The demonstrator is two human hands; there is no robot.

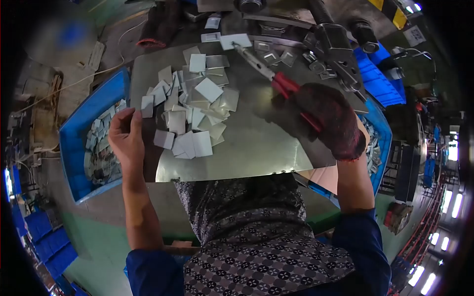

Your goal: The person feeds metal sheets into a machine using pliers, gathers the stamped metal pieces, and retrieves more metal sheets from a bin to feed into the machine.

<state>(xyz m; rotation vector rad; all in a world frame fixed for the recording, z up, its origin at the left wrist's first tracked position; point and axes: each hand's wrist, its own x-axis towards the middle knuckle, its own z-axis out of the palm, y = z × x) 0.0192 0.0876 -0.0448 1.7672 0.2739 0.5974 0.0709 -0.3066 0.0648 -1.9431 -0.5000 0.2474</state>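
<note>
My right hand (328,118), in a dark work glove with red trim, is closed round the red handles of long-nose pliers (284,84). The pliers' jaws reach up and left to a flat metal plate (236,41) at the press. My bare left hand (126,135) is held at the left edge of the table, its fingers curled and thumb bent in, with no plate showing between them. Just right of its fingertips lies one small metal plate (147,106). A loose pile of square metal plates (209,90) spreads over the left half of the metal table (266,143).
A blue bin (74,143) with metal pieces stands left of the table; another blue bin (385,133) is at the right. Press parts (335,44) rise at the back right, near several formed metal pieces (271,58). A dark glove (160,24) lies at the back left.
</note>
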